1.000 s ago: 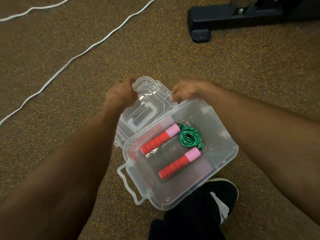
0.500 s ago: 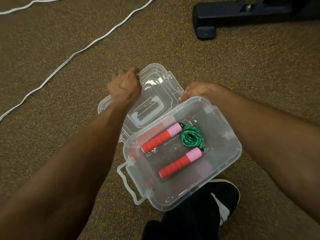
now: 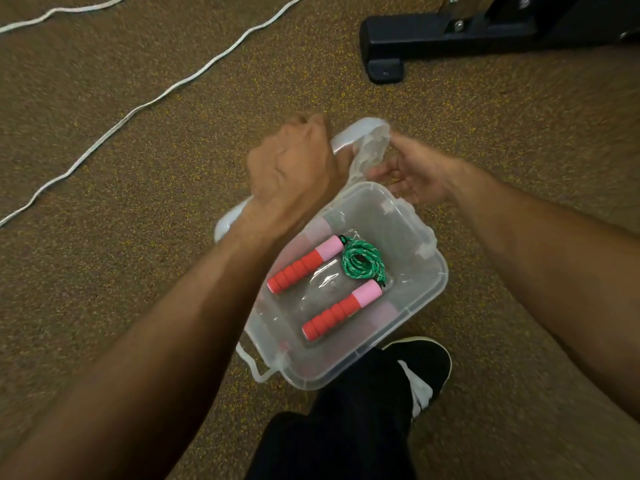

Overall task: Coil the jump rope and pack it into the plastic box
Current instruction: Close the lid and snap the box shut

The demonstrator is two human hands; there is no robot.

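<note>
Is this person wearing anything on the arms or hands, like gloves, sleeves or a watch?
No. The left hand and right hand are ungloved, and both forearms are bare: no sleeve, watch or wristband in view.

Gym or exercise room: speckled rubber flooring [image 3: 519,133], black bolted equipment base [image 3: 398,32], white rope [image 3: 138,109] across floor.

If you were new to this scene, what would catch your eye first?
The jump rope, red-pink handles and green coil, lies in the clear box at centre. Just beyond, the left hand and right hand hold the lid. A white cord runs across the upper left.
</note>
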